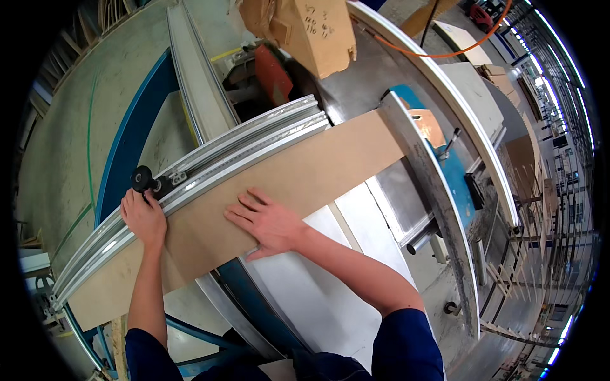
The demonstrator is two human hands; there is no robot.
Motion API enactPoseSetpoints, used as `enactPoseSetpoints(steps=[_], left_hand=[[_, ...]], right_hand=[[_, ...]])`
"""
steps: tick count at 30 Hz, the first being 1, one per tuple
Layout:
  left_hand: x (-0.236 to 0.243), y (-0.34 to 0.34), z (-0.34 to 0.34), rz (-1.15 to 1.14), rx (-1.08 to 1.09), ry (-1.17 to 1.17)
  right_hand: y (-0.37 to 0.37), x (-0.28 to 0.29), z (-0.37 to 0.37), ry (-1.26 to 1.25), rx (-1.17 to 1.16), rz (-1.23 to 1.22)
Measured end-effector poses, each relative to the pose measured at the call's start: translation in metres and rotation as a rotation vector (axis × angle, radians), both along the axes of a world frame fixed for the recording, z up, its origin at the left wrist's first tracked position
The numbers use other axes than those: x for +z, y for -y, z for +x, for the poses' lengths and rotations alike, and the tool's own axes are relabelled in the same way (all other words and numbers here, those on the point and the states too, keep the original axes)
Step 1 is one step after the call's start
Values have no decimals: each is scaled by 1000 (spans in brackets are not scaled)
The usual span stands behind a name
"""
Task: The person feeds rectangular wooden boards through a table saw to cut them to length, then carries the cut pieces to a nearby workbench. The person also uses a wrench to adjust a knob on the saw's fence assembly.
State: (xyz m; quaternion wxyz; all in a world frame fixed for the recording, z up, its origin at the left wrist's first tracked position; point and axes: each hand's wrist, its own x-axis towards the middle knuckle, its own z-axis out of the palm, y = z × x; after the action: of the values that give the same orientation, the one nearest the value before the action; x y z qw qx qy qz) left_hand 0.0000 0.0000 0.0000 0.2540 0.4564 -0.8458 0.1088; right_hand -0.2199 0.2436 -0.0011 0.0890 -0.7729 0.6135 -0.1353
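A long brown fibreboard panel [318, 168] lies across the sliding table of a panel saw, its far edge against a ribbed aluminium fence [241, 143]. My right hand [267, 222] rests flat on the panel, fingers spread. My left hand [145, 219] sits at the panel's left part, by the fence, its fingers touching the base of a black round knob [141, 178] on a stop that rides on the fence. Whether the fingers grip the knob I cannot tell.
A metal rip fence [432, 190] crosses the panel's right end. Stacked brown boards [318, 32] stand beyond the fence. An orange cable [457, 47] hangs at the top right. The blue machine frame [130, 136] curves at the left; racks line the far right.
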Motion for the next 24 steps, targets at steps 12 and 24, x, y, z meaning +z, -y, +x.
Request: enactPoseSetpoints(steps=[12,24], left_hand=[[23,-92,92,321,-219,-513],[-38,-94,237,1263,499,-1802]], right_hand=[[-1,-7,14,-101,-9,-141],[-3,-20,21,-85,15,-255]])
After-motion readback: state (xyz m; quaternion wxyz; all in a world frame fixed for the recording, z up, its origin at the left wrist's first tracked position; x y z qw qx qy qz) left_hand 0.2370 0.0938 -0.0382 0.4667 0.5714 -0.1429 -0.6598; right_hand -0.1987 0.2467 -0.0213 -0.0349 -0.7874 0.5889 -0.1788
